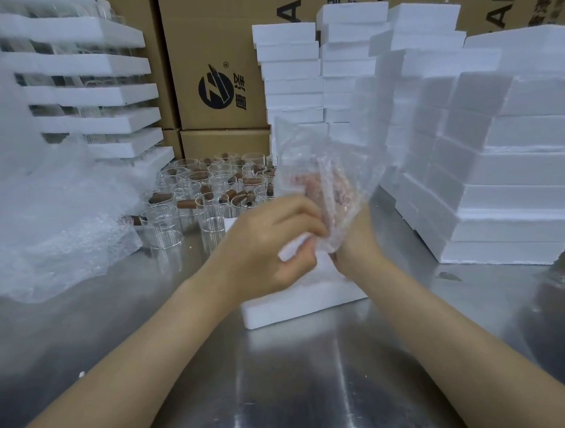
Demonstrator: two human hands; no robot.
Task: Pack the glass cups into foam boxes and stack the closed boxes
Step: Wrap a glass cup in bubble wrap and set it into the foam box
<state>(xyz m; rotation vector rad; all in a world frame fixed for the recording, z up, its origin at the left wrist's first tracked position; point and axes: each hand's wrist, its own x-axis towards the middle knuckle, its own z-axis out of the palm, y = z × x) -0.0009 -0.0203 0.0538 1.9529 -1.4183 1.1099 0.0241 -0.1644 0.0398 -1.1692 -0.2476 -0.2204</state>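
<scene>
Clear glass cups (208,198) beside white foam boxes (503,202).
The cups stand upright, crowded at eleven o'clock, many holding brown cylinders (186,204); one foam box (299,306) lies flat at centre; the rest rise in stacks at two o'clock.

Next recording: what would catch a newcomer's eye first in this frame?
At centre, the left hand grips the lower edge of a bubble-wrap bag while the right hand reaches up inside it, above a foam box on the steel table. Behind, to the left, stands a cluster of glass cups; white foam stacks rise on the right.
</scene>
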